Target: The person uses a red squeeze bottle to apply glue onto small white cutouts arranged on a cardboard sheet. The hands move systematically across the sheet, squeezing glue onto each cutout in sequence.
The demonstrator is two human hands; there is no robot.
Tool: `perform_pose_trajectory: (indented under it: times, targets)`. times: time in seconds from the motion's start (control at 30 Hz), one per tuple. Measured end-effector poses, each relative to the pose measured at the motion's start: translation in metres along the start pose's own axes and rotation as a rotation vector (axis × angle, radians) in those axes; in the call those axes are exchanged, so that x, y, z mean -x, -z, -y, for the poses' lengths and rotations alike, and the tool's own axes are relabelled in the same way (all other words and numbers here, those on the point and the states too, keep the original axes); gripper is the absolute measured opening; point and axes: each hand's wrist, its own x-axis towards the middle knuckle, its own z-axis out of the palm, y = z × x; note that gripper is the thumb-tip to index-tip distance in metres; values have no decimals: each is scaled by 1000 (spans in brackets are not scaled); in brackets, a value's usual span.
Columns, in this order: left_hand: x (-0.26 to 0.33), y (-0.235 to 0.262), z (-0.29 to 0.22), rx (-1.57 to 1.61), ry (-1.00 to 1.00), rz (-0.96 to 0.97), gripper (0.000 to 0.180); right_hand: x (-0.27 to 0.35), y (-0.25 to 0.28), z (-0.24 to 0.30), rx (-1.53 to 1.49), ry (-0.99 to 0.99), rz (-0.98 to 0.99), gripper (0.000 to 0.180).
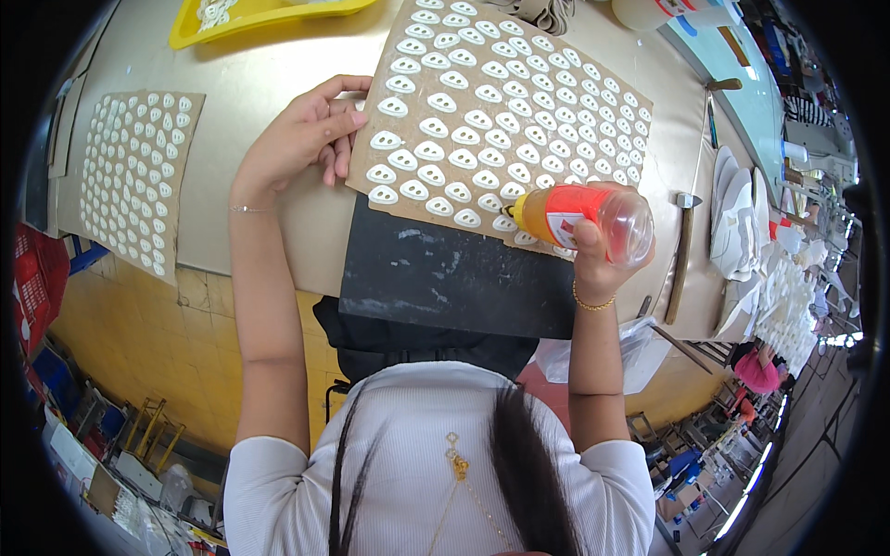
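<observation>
Head view: The right hand [607,264] wraps its fingers around a red bottle [577,208], yellow tip amid white two-holed pieces [429,150] near the lower edge of a brown board [417,113] on the tabletop [222,111], while the left hand's [306,139] fingers pinch the board's left edge.

Torso: 1 white top [399,454], fine-ribbed knit, 2 short sleeves [264,486] ending above the elbows. Neck: 1 fine gold-coloured necklace [460,466] with a gold ornament and a pale, flower-like piece beside it; finer detail too small to tell. Left wrist: 1 thin bracelet [247,209]. Right wrist: 1 thicker gold-coloured bracelet [591,307]. Hair [522,463]: long, dark, loose, in front of the top on 2 sides, fuller at right.
</observation>
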Motion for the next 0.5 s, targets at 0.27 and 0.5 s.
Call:
perform_pose_trajectory:
  times: [0.27, 0.5]
  targets:
    - [2, -2, -3, 19, 5, -6, 38, 10, -9, -2, 43, 78, 25, 43]
    - [5, -4, -5, 18, 3, -22, 38, -4, -24, 3, -45, -24, -28, 48]
